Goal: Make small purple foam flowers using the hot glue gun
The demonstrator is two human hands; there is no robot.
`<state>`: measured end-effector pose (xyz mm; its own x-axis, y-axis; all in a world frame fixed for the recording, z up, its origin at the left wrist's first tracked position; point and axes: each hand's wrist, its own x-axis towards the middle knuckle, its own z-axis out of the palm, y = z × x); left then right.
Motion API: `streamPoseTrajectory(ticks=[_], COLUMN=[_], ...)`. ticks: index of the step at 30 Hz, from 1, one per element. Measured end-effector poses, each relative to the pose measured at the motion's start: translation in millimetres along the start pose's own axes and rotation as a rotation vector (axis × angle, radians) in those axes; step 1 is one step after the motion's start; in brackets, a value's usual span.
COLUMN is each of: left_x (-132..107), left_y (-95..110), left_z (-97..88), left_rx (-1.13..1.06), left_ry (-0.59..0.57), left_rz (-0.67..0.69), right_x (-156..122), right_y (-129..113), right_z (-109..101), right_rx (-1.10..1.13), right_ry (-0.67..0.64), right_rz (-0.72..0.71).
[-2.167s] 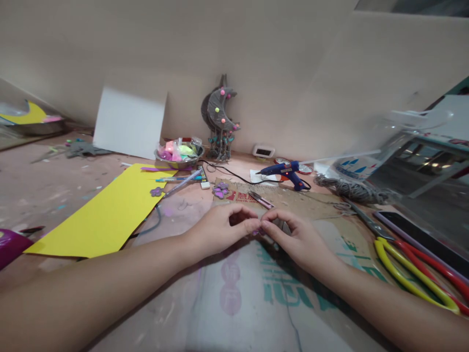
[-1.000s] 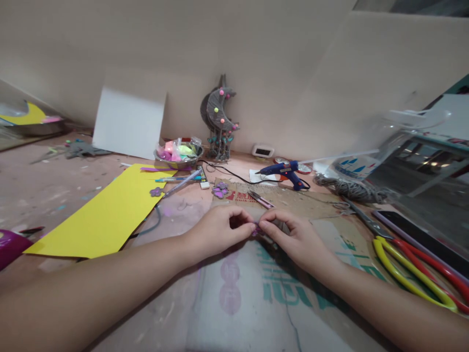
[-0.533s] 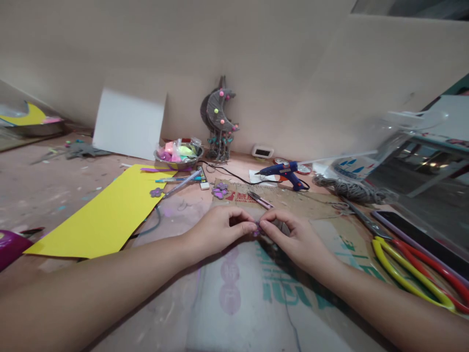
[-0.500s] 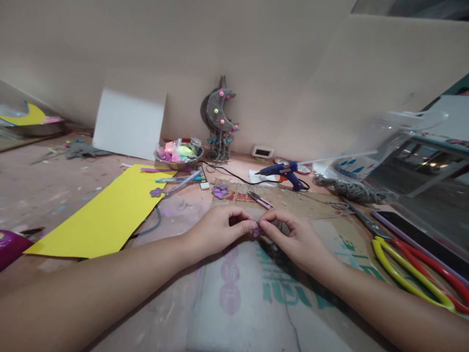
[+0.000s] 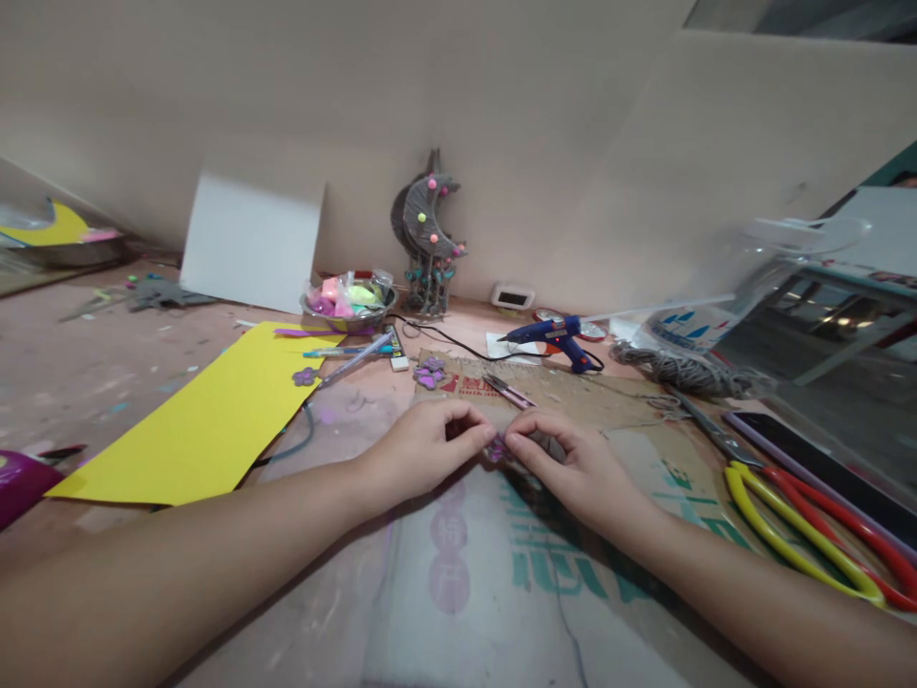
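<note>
Between my fingertips is a small purple flower-shaped piece [image 5: 496, 447], partly hidden by them. My left hand [image 5: 437, 444] pinches its left side with thumb and forefinger. On the other side, the thumb and forefinger of my right hand [image 5: 565, 457] close on its edge. Both hands are just above printed cardboard [image 5: 458, 631]. Beyond them lie a purple-and-grey paw-shaped piece [image 5: 430, 374] and a pink utility knife [image 5: 508, 392]. A similar purple flower [image 5: 307, 376] rests by the edge of yellow paper [image 5: 207, 411].
A blue glue gun [image 5: 551, 336] stands behind my hands, its cord running left. At the right are scissors [image 5: 759, 497], a phone [image 5: 823, 468] and grey yarn [image 5: 694, 373]. A bowl of colourful clay packets [image 5: 379, 316] and a grey moon ornament [image 5: 419, 215] stand at the back.
My left fingertips have shifted slightly left on the purple flower-shaped piece, and more of it shows between the hands. The things on the table keep their places.
</note>
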<state>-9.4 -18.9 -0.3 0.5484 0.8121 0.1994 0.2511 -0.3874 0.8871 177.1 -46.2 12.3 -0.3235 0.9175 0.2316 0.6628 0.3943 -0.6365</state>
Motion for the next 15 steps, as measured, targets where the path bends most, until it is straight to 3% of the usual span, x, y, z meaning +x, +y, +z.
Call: streamPoseTrajectory(ticks=[15], left_x=[-1.1], left_y=[2.2], left_z=[-0.1], left_rx=[0.044], left_ry=[0.033], left_rz=[-0.057], right_x=[-1.0], right_y=[1.5], right_z=[0.1], right_rx=[-0.001], right_ry=[0.026], right_rz=[0.008])
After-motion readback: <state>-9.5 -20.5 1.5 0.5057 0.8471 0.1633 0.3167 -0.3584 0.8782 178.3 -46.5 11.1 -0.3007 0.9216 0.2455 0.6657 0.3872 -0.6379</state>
